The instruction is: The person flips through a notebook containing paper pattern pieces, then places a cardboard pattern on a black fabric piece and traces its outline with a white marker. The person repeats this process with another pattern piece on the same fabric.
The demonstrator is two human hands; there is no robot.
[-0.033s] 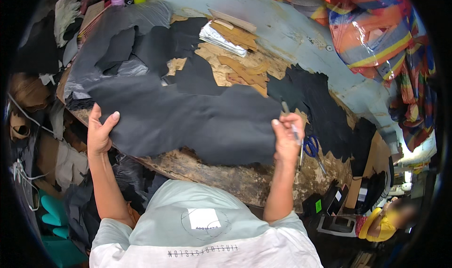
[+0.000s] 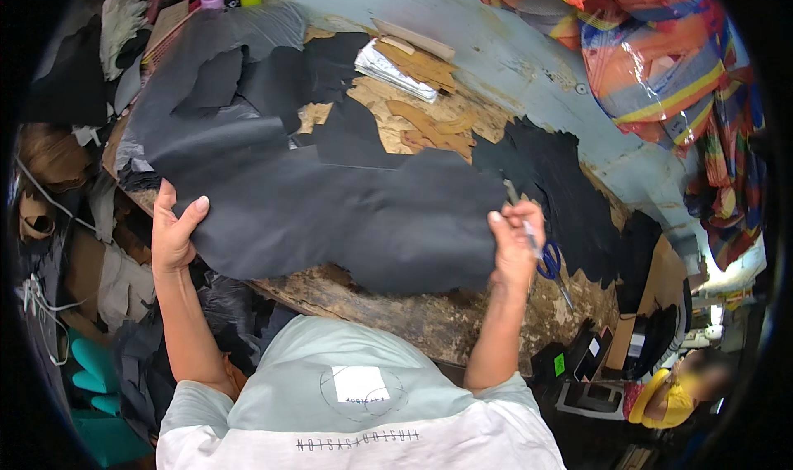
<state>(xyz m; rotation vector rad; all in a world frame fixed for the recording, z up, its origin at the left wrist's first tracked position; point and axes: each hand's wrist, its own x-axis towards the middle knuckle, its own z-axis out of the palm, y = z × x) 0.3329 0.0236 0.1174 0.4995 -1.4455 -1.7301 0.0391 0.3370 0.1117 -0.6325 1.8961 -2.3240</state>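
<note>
A wide black sheet, apparently leather [image 2: 347, 222], spans the near side of the table between my two hands. My left hand [image 2: 177, 232] grips its left edge, thumb on top and the other fingers mostly hidden beneath. At the right edge, my right hand [image 2: 517, 243] pinches the sheet and also carries a slim pen-like tool [image 2: 513, 194], its grey end pointing away from me. The sheet's far left part curls up slightly. Just right of my right hand lie blue-handled scissors [image 2: 548, 258] on the worn tabletop [image 2: 396, 313].
Brown flat template pieces [image 2: 434, 131] and a stack of white papers [image 2: 395, 72] lie beyond the sheet. More black material [image 2: 570, 189] covers the table's right end. Colourful striped bags [image 2: 652, 65] hang at the far right. A person in yellow [image 2: 679, 400] sits at the lower right.
My right hand has shifted slightly right with the sheet's edge and the pen-like tool. The sheet's far left part now rises in a curl. My left hand is almost unmoved.
</note>
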